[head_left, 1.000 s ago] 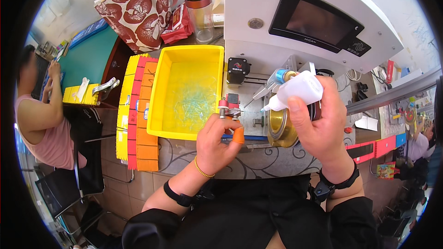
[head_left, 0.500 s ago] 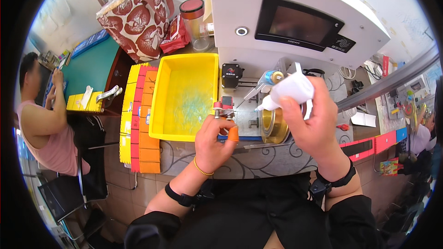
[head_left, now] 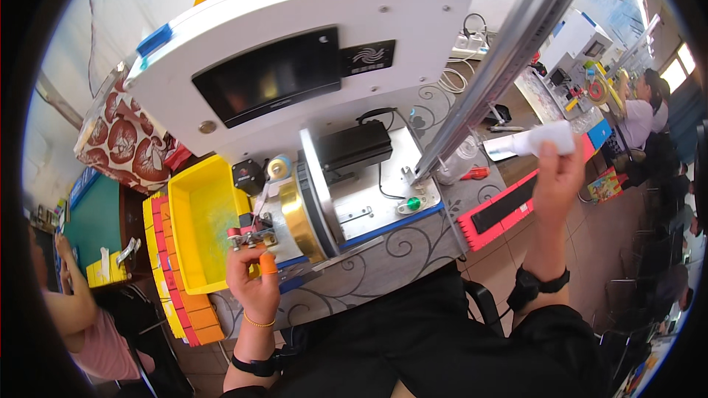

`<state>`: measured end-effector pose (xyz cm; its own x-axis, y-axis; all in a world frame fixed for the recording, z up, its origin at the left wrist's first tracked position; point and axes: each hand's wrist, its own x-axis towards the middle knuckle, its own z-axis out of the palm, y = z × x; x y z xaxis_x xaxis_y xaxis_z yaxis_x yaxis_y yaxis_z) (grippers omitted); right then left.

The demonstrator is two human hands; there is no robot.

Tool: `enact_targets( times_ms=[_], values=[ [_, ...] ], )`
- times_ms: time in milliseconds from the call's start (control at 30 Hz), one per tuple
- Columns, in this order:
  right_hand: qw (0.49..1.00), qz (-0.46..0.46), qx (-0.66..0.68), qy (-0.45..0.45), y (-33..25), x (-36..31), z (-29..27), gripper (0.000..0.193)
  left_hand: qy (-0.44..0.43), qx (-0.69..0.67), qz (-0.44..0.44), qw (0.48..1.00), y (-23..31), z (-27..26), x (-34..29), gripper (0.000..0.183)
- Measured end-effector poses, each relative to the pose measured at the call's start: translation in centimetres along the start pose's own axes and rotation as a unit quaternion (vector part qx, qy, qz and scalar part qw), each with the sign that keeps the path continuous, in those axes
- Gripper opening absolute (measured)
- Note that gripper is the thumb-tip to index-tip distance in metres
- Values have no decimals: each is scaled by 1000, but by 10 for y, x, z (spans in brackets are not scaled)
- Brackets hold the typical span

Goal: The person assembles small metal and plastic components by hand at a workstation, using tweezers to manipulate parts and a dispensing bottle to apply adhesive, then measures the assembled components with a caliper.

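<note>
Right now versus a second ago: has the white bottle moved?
Yes: in the right hand, the white bottle has gone rightward, from near the gold wheel to right of the fixed metal post.

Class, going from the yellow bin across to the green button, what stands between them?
In the head view: a small metal fixture, then the gold wheel and pale disc, then some metal plate.

A workshop (white bench machine, co-worker alongside)
</note>
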<state>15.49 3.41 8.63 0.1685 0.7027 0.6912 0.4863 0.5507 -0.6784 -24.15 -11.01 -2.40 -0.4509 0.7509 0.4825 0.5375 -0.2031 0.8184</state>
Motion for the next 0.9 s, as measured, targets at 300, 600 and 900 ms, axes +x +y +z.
enact_targets(
  times_ms=[300,600,900],
  values=[
    [979,-83,-175,-65,36,3,37,33,8,5,-33,999,10,2,1,9],
    [839,-195,113,-495,-39,-100,96,21,-13,-1,-15,1000,13,-5,3,11],
    [759,-280,-110,-577,-60,-150,148,9,-155,-25,-178,972,60,-33,24,8]
  ],
)
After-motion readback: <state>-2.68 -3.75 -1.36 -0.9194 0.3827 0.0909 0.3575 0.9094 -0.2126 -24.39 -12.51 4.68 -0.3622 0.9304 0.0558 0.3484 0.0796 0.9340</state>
